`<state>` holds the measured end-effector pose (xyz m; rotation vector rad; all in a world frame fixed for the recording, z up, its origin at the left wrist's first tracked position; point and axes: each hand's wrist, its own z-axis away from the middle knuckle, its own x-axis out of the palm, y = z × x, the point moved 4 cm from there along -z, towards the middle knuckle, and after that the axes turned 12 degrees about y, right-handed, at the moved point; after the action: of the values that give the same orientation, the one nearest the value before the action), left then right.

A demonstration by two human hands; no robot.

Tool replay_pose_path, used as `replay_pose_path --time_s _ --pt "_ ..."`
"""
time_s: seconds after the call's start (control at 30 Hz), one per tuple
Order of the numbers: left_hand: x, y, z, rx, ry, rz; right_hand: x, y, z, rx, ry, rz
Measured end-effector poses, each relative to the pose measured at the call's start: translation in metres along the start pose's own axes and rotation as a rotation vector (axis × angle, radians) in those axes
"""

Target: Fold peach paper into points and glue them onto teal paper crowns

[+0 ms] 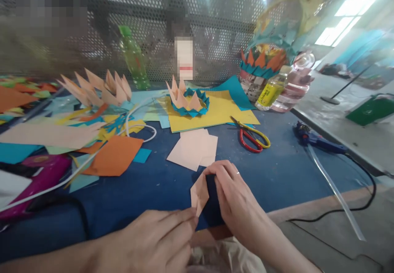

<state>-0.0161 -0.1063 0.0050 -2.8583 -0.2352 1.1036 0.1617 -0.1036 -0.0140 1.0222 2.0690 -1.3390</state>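
Both of my hands meet over a small peach-coloured paper piece (197,193) near the front edge of the blue table (277,174). My left hand (156,240) pinches the paper's lower corner with fingers pressed together. My right hand (234,195) curls over the top of the fold, fingers bent around it. Just beyond them lies a small stack of peach paper squares (193,148). Farther back a peach and teal folded paper crown (187,101) sits on yellow sheets (221,111).
Red and yellow scissors (252,137) lie right of the squares. A blue glue gun (314,139) with a black cord rests at the right. A pink glue gun (40,178), orange paper (115,156) and scraps crowd the left. Bottles (272,88) stand at the back.
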Motion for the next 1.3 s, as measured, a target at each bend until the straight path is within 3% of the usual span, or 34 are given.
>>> replay_pose_path --time_s 0.1,0.33,0.43,0.53,0.63,0.83,1.1,1.3 --pt "0.001 -0.003 -0.010 -0.013 -0.009 0.055 -0.002 0.005 0.001 0.002 -0.010 -0.057" --pt "0.004 -0.003 -0.012 -0.001 -0.018 0.112 0.000 0.003 -0.017 -0.169 -0.139 0.060" --pt "0.004 -0.002 -0.010 0.010 -0.087 0.095 -0.002 0.001 -0.027 -0.220 -0.203 0.119" --pt "0.004 0.001 -0.009 -0.001 -0.154 0.064 -0.005 0.001 -0.034 -0.216 -0.255 0.174" --pt "0.001 0.003 -0.015 -0.050 -0.150 0.034 -0.008 0.001 -0.038 -0.208 -0.262 0.175" --pt "-0.001 0.008 -0.031 -0.090 -0.021 -0.082 -0.015 0.007 -0.034 -0.065 -0.257 -0.041" --pt "0.008 -0.010 -0.049 -0.195 0.029 -0.324 -0.025 0.019 -0.031 0.200 0.022 -0.415" --pt "0.024 -0.021 -0.052 -0.163 -0.086 -0.434 -0.025 0.017 -0.033 0.271 0.162 -0.502"
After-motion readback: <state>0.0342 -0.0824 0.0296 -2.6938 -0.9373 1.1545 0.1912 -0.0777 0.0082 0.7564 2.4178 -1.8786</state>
